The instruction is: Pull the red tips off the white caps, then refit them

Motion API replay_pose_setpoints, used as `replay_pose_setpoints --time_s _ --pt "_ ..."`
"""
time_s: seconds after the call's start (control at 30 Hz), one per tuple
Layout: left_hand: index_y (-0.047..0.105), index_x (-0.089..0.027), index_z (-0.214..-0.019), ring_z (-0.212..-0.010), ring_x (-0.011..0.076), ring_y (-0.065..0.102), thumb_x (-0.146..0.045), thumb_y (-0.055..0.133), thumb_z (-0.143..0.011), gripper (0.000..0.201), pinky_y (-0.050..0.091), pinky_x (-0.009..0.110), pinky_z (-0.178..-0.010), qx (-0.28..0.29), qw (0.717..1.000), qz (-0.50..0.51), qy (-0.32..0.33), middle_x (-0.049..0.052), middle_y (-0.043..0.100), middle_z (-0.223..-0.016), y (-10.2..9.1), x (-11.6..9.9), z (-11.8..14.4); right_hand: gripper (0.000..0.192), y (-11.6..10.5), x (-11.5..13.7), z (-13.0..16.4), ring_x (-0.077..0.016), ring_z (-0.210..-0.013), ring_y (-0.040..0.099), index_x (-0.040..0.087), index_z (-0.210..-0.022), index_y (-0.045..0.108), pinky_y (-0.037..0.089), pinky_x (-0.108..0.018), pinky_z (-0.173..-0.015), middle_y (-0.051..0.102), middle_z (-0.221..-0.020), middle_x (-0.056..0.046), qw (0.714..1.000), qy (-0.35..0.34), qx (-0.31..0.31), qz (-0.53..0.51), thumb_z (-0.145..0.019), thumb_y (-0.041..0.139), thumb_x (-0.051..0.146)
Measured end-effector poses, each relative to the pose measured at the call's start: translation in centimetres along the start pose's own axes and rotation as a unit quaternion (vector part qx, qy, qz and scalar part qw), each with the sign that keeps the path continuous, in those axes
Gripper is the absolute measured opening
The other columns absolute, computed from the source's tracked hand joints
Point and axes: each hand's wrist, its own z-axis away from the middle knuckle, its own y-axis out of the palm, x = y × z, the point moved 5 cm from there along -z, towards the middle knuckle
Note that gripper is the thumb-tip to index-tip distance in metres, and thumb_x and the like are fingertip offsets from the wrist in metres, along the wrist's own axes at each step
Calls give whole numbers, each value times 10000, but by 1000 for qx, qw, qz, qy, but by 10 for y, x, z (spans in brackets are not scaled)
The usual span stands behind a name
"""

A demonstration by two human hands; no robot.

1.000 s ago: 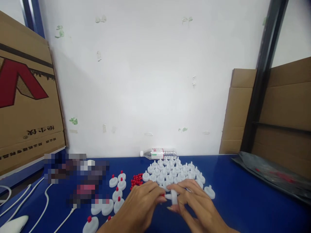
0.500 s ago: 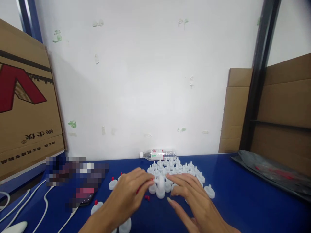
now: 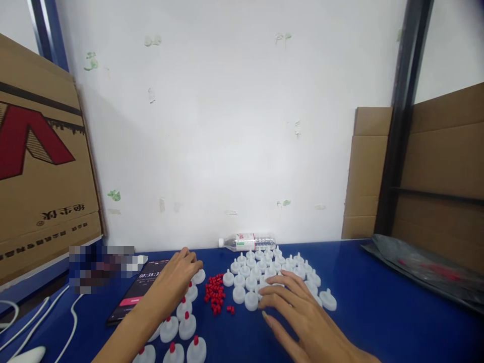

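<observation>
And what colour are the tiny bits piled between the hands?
Red: the small plugs show clearly in the head view.

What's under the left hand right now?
The left hand lies over the far end of the red-tipped white caps, beside the phone. One cap shows at its fingertips. Whether the hand covers or grips another cannot be seen.
</observation>
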Motion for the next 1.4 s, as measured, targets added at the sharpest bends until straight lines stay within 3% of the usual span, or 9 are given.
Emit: replay_pose_setpoints --time_s 0.17,0.33,0.47,0.6,0.73,0.87,1.07,1.17,1.4 --pt "698 -203 -1092 -1079 290 550 148 443 -707 579 458 374 -841 53 998 21 -1 95 665 -1134 -15 -10 0 246 4 0 -1 -231 -1184 642 275 -1191 641 415 -537 -1143 737 -1137 -25 999 14 47 0 -979 564 177" --pt "690 -203 -1147 -1078 286 545 128 450 -716 594 448 378 -853 74 997 17 -2 98 660 -1156 -21 -15 0 349 10 0 0 -307 -1364 532 274 -1365 600 376 -609 -1158 625 -1427 -56 989 2 142 37 -1020 549 289" --pt "723 -210 -1074 -1042 284 557 153 429 -650 630 430 368 -820 54 998 18 -4 93 675 -1095 -19 -14 3 494 9 5 -2 -347 -1437 428 284 -1499 491 394 -586 -1154 470 -1556 -71 982 -29 183 42 -1037 535 451" --pt "730 -210 -1064 -1028 295 567 154 435 -631 638 418 365 -795 25 999 26 3 95 676 -1087 -8 -7 4 528 12 5 -3 -315 -1421 455 284 -1513 481 403 -508 -1168 522 -1512 -74 982 -44 181 25 -1040 508 516" --pt "723 -239 -1097 -1038 285 570 109 453 -784 540 426 369 -817 -22 997 72 3 85 674 -1108 -4 -5 2 511 18 0 0 -292 -1408 482 273 -1491 512 346 -487 -1205 589 -1461 -62 986 -43 163 2 -1041 511 516" --pt "724 -204 -964 -996 253 562 -51 403 -983 357 447 376 -847 -59 985 162 30 82 670 -1021 -20 -26 4 472 20 -2 1 -278 -1394 503 258 -1448 547 314 -490 -1220 672 -1371 -46 985 -36 169 -9 -1041 521 496" --pt "707 -221 -962 -1050 243 548 -131 534 -970 195 461 405 -931 -24 963 258 79 60 645 -1059 -27 -73 13 373 15 -2 0 -279 -1383 515 290 -1398 575 360 -517 -1187 587 -1472 -64 986 -4 163 35 -1052 514 417" --pt "706 -236 -1018 -1082 259 539 -118 593 -926 188 459 437 -960 -11 963 259 80 61 635 -1090 -25 -85 16 453 15 -2 1 -317 -1423 461 291 -1468 515 363 -539 -1180 517 -1533 -93 988 -7 151 39 -1035 546 424" --pt "734 -244 -978 -1075 287 544 -94 626 -897 202 469 441 -895 13 977 194 85 76 649 -1092 -13 -92 12 355 18 -2 1 -284 -1351 545 290 -1366 606 333 -556 -1194 698 -1279 -59 982 10 187 8 -1037 542 405"
